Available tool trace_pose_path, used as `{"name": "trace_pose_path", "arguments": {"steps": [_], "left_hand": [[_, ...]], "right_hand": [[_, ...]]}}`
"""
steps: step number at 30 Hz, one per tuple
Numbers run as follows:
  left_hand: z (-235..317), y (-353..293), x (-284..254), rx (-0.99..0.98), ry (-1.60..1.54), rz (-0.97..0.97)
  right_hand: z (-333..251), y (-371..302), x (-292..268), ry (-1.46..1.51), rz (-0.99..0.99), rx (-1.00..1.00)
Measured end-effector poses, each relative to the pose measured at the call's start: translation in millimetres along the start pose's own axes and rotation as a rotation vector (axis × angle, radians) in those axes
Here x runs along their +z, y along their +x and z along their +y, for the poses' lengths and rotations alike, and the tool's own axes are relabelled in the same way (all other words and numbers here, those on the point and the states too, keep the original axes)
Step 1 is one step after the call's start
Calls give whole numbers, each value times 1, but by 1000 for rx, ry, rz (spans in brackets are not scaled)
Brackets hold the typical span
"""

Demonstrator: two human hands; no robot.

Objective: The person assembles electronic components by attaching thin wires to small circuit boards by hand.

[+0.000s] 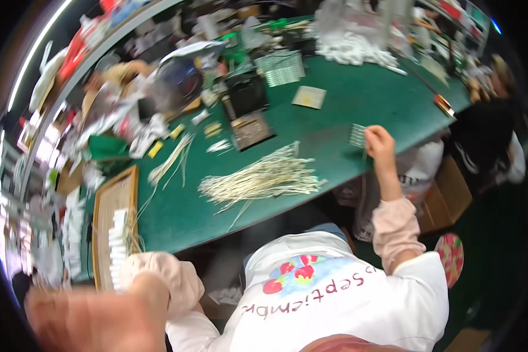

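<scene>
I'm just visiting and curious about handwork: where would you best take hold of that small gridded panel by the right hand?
Likely at the right edge of the small gridded panel, coming from the person's right in a light pinch. It looks thin and flat, so an edge grip suits it and leaves its face uncovered. The right hand appears to pinch it there.

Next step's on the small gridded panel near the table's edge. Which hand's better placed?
Right, most likely: the right hand has its fingers curled at the edge of the gridded panel. The left hand, blurred, is well away at the picture's lower left.
</scene>
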State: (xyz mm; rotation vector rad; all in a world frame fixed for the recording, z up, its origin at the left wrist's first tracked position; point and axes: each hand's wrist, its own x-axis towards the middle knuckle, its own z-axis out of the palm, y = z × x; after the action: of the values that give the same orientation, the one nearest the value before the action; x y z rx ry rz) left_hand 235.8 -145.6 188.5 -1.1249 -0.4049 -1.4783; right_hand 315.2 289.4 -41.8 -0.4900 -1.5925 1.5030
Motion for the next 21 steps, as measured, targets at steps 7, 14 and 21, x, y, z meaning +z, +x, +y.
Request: {"name": "trace_pose_path", "arguments": {"steps": [7, 14, 21], "left_hand": [[-145, -129, -57, -824, 501, -702], [-215, -252, -116, -824, 725, -1740], [-253, -293, -118, -453, 692, -1908]], "right_hand": [[-32, 38, 69, -128, -353, 109], [-44, 67, 169, -218, -965, 354], [-28, 85, 226, -160, -1237, 447]]}}
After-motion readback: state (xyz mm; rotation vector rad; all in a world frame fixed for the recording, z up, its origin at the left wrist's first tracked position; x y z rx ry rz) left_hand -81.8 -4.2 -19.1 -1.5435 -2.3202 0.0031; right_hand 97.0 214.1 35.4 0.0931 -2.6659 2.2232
